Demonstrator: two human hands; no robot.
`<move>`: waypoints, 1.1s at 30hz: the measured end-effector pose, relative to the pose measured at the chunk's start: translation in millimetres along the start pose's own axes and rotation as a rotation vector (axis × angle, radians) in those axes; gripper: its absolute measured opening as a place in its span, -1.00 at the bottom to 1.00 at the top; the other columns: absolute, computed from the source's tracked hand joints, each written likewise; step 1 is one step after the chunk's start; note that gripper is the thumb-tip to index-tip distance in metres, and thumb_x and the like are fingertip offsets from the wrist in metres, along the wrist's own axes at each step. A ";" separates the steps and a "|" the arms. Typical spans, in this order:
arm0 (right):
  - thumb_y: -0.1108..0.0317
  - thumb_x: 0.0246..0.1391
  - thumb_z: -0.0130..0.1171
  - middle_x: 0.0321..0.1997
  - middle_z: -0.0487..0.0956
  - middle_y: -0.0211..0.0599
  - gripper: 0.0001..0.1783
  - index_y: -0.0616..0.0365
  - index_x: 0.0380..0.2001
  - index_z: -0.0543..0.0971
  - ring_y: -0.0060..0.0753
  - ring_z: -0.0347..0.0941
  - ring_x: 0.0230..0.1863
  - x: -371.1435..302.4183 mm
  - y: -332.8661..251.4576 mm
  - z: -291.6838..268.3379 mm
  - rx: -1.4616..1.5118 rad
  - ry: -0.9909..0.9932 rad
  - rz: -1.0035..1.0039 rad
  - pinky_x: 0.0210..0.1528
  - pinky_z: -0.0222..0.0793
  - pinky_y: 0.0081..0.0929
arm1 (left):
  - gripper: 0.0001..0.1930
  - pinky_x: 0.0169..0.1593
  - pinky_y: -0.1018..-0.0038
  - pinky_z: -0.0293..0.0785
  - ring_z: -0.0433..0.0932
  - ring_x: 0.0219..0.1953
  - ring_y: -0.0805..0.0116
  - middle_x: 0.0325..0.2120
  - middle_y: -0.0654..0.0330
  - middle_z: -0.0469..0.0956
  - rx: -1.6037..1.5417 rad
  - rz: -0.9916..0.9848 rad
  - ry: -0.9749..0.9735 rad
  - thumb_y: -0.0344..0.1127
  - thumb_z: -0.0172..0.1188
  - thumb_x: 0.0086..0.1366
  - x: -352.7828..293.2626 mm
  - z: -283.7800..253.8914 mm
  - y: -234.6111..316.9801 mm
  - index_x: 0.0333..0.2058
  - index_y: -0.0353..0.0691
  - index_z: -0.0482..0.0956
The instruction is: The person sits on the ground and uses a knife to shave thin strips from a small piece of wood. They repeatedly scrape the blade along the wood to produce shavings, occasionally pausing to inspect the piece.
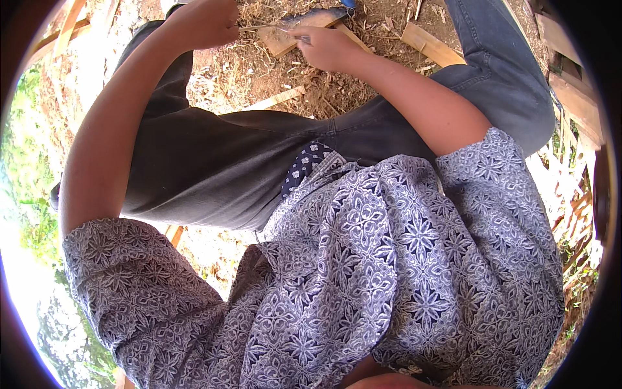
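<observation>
My left hand (206,26) is closed like a fist at the top of the view. A thin, light-coloured rod (256,27) runs from it toward my right hand (322,49). My right hand is also closed, its fingers pinched near the rod's other end; what exactly they grip is too small to make out. Under and between the hands lies a flat piece of wood (280,41) on the ground. Just beyond the right hand rests a dark, flat blade-like piece (317,18), with something blue (348,3) at its end, cut by the frame edge.
My legs in dark trousers (214,155) spread to both sides of the work spot. Wood offcuts lie on the shaving-strewn ground: a block (431,44) by the right knee and a thin strip (278,97) nearer me. Boards (575,104) are stacked at the far right.
</observation>
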State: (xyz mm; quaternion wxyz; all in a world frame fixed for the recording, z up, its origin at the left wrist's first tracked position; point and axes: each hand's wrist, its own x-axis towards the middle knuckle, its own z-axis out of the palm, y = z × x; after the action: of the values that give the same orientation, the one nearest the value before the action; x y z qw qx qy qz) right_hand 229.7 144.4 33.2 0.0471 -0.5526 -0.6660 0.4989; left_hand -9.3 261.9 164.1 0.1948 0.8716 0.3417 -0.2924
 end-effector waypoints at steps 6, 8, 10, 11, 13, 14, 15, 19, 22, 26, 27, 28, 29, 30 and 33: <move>0.17 0.35 -0.06 -0.28 0.69 -0.19 -0.52 -0.12 0.30 0.45 -0.32 0.61 -0.38 -5.0 -4.8 -1.3 0.138 -0.040 0.053 -0.25 0.51 -0.30 | -0.68 -0.29 0.04 0.56 0.65 -0.37 -0.10 -0.50 -0.06 0.64 0.080 0.012 -0.005 -0.11 0.15 0.13 -1.2 2.4 -2.0 -0.53 -0.26 0.68; 0.24 0.33 -0.13 -0.32 0.71 -0.16 -0.50 -0.04 0.30 0.45 -0.43 0.64 -0.46 -9.4 -18.4 2.7 0.025 0.113 -0.216 -0.40 0.52 -0.38 | -0.68 -0.28 0.04 0.57 0.65 -0.37 -0.10 -0.50 -0.06 0.64 0.247 0.168 -0.049 -0.12 0.15 0.13 6.8 20.3 -15.9 -0.53 -0.26 0.68; 0.17 0.36 -0.08 -0.32 0.68 -0.20 -0.53 -0.11 0.29 0.46 -0.34 0.58 -0.43 -7.6 -13.4 -3.0 0.040 -0.026 0.006 -0.29 0.48 -0.31 | -0.69 -0.28 0.05 0.57 0.66 -0.37 -0.10 -0.51 -0.06 0.64 0.071 -0.035 -0.045 -0.12 0.15 0.14 2.9 2.9 0.3 -0.53 -0.25 0.68; 0.13 0.38 -0.05 -0.32 0.66 -0.22 -0.54 -0.14 0.29 0.46 -0.29 0.55 -0.41 -7.1 -11.6 -4.6 0.047 -0.094 0.116 -0.24 0.45 -0.28 | -0.69 -0.28 0.05 0.57 0.66 -0.37 -0.09 -0.51 -0.07 0.64 -0.016 -0.137 -0.042 -0.12 0.15 0.14 -0.6 -5.0 7.7 -0.53 -0.25 0.69; 0.14 0.38 -0.06 -0.36 0.65 -0.23 -0.55 -0.16 0.29 0.47 -0.29 0.54 -0.45 -7.1 -14.4 -3.6 0.051 -0.027 0.010 -0.28 0.44 -0.29 | -0.69 -0.27 0.05 0.57 0.66 -0.37 -0.09 -0.50 -0.07 0.65 -0.029 -0.123 -0.009 -0.11 0.15 0.14 -3.6 -8.0 9.2 -0.53 -0.25 0.69; 0.14 0.38 -0.06 -0.38 0.65 -0.23 -0.55 -0.17 0.28 0.47 -0.30 0.53 -0.48 -6.8 -15.7 -3.1 0.053 0.007 -0.043 -0.30 0.43 -0.29 | -0.68 -0.27 0.05 0.57 0.66 -0.37 -0.09 -0.50 -0.07 0.65 -0.036 -0.115 0.007 -0.11 0.15 0.14 -3.8 -9.0 8.7 -0.53 -0.25 0.69; 0.15 0.38 -0.06 -0.38 0.65 -0.23 -0.55 -0.17 0.28 0.47 -0.30 0.53 -0.47 -8.0 -15.5 -2.2 0.061 0.007 -0.021 -0.30 0.43 -0.29 | -0.68 -0.27 0.05 0.57 0.66 -0.37 -0.09 -0.50 -0.07 0.65 -0.030 -0.116 -0.007 -0.11 0.15 0.14 -3.6 -5.9 7.3 -0.52 -0.25 0.69; 0.16 0.39 -0.07 -0.37 0.65 -0.22 -0.56 -0.17 0.27 0.48 -0.30 0.54 -0.47 -5.1 -12.7 -3.8 0.046 -0.044 0.030 -0.28 0.44 -0.28 | -0.69 -0.27 0.07 0.57 0.66 -0.38 -0.09 -0.50 -0.07 0.65 -0.050 -0.134 -0.019 -0.11 0.15 0.15 -4.1 -7.1 7.6 -0.52 -0.24 0.69; 0.17 0.39 -0.08 -0.38 0.65 -0.21 -0.57 -0.14 0.26 0.49 -0.32 0.53 -0.48 -6.3 -10.4 2.5 0.026 0.049 -0.074 -0.29 0.44 -0.28 | -0.69 -0.26 0.07 0.57 0.66 -0.38 -0.09 -0.50 -0.07 0.64 -0.004 -0.093 -0.016 -0.12 0.14 0.16 -1.3 -3.7 5.1 -0.52 -0.24 0.69; 0.17 0.38 -0.07 -0.37 0.66 -0.19 -0.57 -0.15 0.25 0.50 -0.30 0.56 -0.45 -8.0 -24.0 -13.3 0.039 -0.118 0.113 -0.26 0.47 -0.28 | -0.68 -0.25 0.06 0.57 0.65 -0.38 -0.09 -0.50 -0.07 0.64 -0.093 -0.098 0.021 -0.13 0.13 0.16 -9.4 -12.0 10.9 -0.53 -0.25 0.68; 0.17 0.38 -0.06 -0.39 0.65 -0.21 -0.57 -0.13 0.25 0.50 -0.30 0.56 -0.45 -8.8 -21.3 -8.8 0.032 -0.046 0.027 -0.27 0.47 -0.30 | -0.69 -0.25 0.07 0.57 0.65 -0.38 -0.10 -0.50 -0.06 0.64 -0.066 -0.091 0.010 -0.13 0.13 0.16 -7.1 -8.9 8.9 -0.52 -0.25 0.68; 0.18 0.37 -0.06 -0.40 0.65 -0.23 -0.56 -0.11 0.25 0.50 -0.31 0.56 -0.46 -8.7 -17.6 -1.3 0.024 0.025 -0.058 -0.29 0.47 -0.32 | -0.69 -0.26 0.07 0.57 0.65 -0.38 -0.10 -0.50 -0.06 0.64 -0.040 -0.084 0.000 -0.13 0.13 0.17 -2.8 -4.1 4.7 -0.52 -0.25 0.68; 0.19 0.37 -0.06 -0.41 0.65 -0.24 -0.56 -0.08 0.25 0.50 -0.32 0.56 -0.47 -7.8 -14.1 3.4 0.017 0.096 -0.145 -0.31 0.48 -0.33 | -0.69 -0.26 0.07 0.57 0.65 -0.38 -0.10 -0.50 -0.06 0.64 -0.013 -0.077 -0.011 -0.13 0.13 0.17 -0.5 0.1 2.3 -0.52 -0.25 0.68; 0.19 0.37 -0.05 -0.38 0.65 -0.24 -0.56 -0.08 0.25 0.50 -0.31 0.57 -0.44 -3.1 -10.0 1.7 0.008 0.030 -0.084 -0.28 0.48 -0.33 | -0.69 -0.26 0.07 0.57 0.65 -0.38 -0.10 -0.51 -0.06 0.64 -0.028 -0.087 -0.010 -0.13 0.13 0.17 -1.1 -2.0 3.1 -0.52 -0.25 0.68; 0.18 0.36 -0.04 -0.33 0.66 -0.25 -0.56 -0.07 0.25 0.50 -0.31 0.58 -0.40 1.9 -4.9 -1.7 0.010 -0.028 -0.040 -0.27 0.48 -0.34 | -0.69 -0.27 0.06 0.57 0.65 -0.38 -0.10 -0.51 -0.07 0.64 -0.040 -0.107 -0.012 -0.13 0.12 0.17 -2.3 -5.9 7.0 -0.52 -0.25 0.68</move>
State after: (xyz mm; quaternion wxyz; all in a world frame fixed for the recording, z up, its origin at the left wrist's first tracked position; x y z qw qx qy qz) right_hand 226.6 147.5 36.6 0.0506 -0.5319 -0.6750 0.5088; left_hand -3.5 259.1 171.0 0.1984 0.8464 0.3923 -0.3007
